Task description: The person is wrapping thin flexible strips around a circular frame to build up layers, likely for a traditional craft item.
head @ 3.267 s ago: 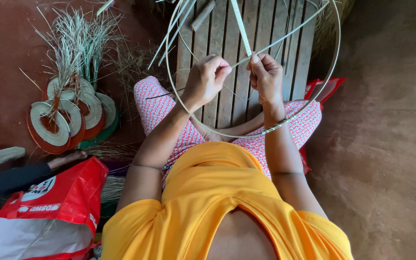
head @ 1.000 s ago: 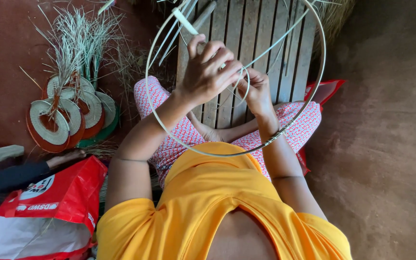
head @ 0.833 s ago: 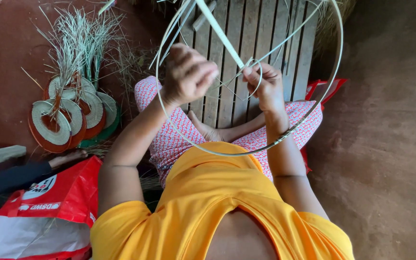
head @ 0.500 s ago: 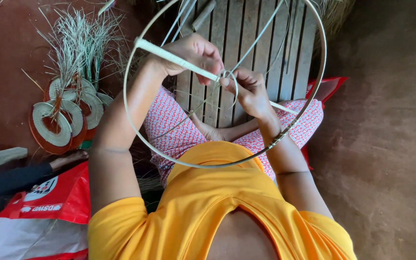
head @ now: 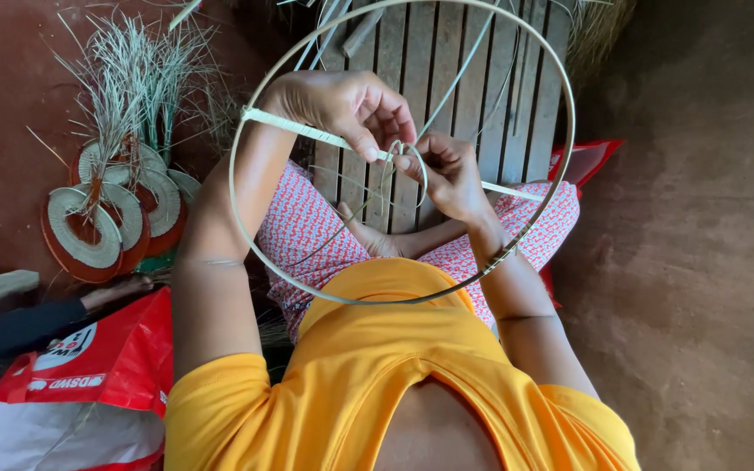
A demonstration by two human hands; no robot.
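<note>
From the head camera, the left hand [head: 342, 109] pinches a pale flat strip [head: 307, 133] that crosses a large thin hoop [head: 255, 244] held above the lap. The right hand [head: 448, 172] grips a thin looped strand [head: 419, 166] at the hoop's middle, fingertips almost touching the left thumb. Woven round pieces [head: 89, 231] with loose grass ends lie at the left, near a red bag [head: 106, 358].

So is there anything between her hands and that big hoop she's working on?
Nothing visible does. The left hand pinches the pale strip that crosses the hoop. The right hand meets it at the small loop in the middle. Both forearms pass through the hoop.
</note>
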